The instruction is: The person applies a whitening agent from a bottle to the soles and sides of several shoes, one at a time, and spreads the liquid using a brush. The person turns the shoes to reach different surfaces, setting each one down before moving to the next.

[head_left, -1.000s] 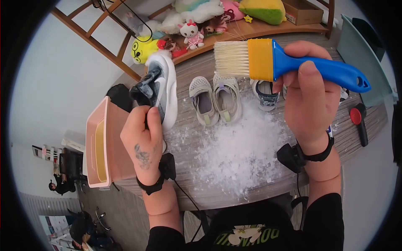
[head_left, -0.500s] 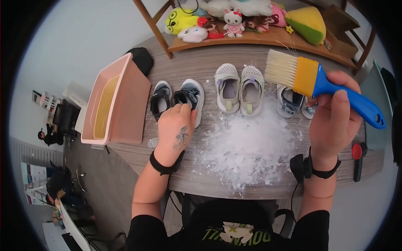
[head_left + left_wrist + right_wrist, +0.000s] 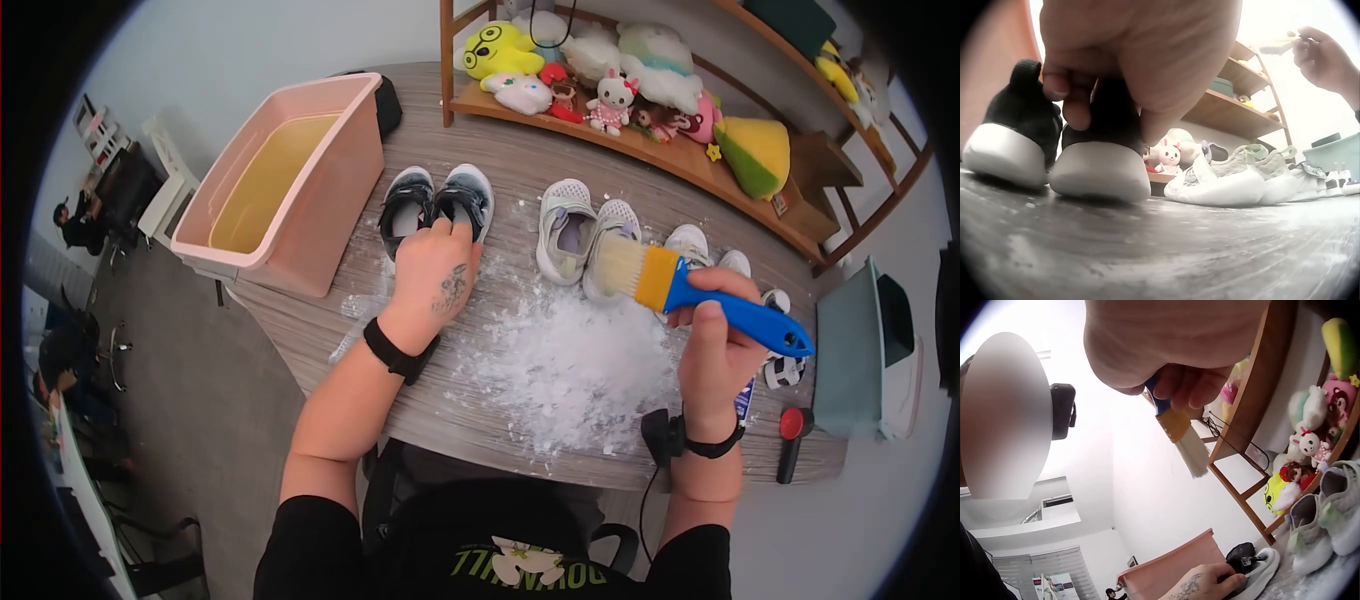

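My left hand [image 3: 432, 280] pinches the heel of a dark sneaker [image 3: 468, 185] with a white sole. That sneaker stands beside its dark mate [image 3: 405, 188], and the left wrist view shows its sole [image 3: 1100, 172] low at the tabletop. Held up over the right of the table, a paintbrush [image 3: 657, 279] has pale bristles, a yellow band and a blue handle. My right hand [image 3: 715, 355] grips that handle. The bristles overlap one of two light grey shoes [image 3: 562, 215] in the head view. White powder [image 3: 570, 370] is spread in front of these shoes.
A pink bin [image 3: 345, 190] stands at the table's left. Plush toys [image 3: 610, 105] fill a wooden shelf [image 3: 650, 150] along the back. More small shoes [image 3: 688, 238] continue rightward, near a grey-green bin [image 3: 845, 350] and a red-and-black tool [image 3: 790, 445].
My left hand has lowered the dark sneaker from the air to the table beside its mate. The brush stays in my right hand, now lower over the shoes. The head view has shifted.
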{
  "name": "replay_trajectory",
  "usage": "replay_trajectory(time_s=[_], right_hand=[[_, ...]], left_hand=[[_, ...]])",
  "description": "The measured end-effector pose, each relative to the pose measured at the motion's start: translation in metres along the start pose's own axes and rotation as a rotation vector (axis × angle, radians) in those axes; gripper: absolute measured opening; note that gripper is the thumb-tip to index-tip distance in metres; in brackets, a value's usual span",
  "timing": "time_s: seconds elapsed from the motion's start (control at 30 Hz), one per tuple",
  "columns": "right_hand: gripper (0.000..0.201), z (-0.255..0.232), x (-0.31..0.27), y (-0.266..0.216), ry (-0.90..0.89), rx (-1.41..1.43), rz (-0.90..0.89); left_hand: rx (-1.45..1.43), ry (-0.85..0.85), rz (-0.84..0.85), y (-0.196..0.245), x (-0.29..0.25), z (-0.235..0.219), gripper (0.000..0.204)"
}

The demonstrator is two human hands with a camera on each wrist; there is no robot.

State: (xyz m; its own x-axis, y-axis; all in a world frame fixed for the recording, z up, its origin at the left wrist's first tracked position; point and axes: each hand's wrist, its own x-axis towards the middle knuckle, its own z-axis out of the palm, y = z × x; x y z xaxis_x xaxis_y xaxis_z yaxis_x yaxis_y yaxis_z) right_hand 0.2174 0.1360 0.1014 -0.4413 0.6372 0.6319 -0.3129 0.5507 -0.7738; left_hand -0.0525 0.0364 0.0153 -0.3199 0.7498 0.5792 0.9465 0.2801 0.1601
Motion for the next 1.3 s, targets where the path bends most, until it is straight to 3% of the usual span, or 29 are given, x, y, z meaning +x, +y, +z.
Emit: replay_trajectory(time_s=[0.4, 0.5, 0.57, 0.63, 0.77, 0.93, 1.13, 1.3], right_hand=[[0.014, -0.015, -0.056, 0.023, -0.153, 0.056, 0.542], [0.013, -0.022, -0.073, 0.040, -0.160, 0.143, 0.635], [0.014, -0.026, -0.079, 0.049, -0.188, 0.173, 0.719], [0.016, -0.029, -0.081, 0.059, -0.205, 0.226, 0.760], [0.020, -0.035, -0.079, 0.070, -0.190, 0.313, 0.824], [0.023, -0.041, -0.075, 0.074, -0.283, 0.192, 0.915], [0.019, -0.052, -0.071, 0.076, -0.325, 0.178, 0.969], [0.020, -0.062, -0.067, 0.080, -0.299, 0.219, 0.979]], left_hand=[[0.015, -0.012, -0.014, 0.001, -0.007, -0.006, 0.022], [-0.034, 0.115, 0.050, 0.017, -0.010, -0.020, 0.024], [-0.088, 0.060, 0.173, 0.022, -0.017, -0.014, 0.027], [-0.154, -0.027, 0.255, 0.031, -0.024, -0.009, 0.033], [-0.315, -0.096, 0.241, 0.050, -0.022, -0.004, 0.043], [-0.439, -0.174, 0.168, 0.061, -0.003, 0.003, 0.050], [-0.403, -0.244, 0.167, 0.074, 0.019, 0.024, 0.046], [-0.273, -0.381, 0.142, 0.083, 0.033, 0.030, 0.025]])
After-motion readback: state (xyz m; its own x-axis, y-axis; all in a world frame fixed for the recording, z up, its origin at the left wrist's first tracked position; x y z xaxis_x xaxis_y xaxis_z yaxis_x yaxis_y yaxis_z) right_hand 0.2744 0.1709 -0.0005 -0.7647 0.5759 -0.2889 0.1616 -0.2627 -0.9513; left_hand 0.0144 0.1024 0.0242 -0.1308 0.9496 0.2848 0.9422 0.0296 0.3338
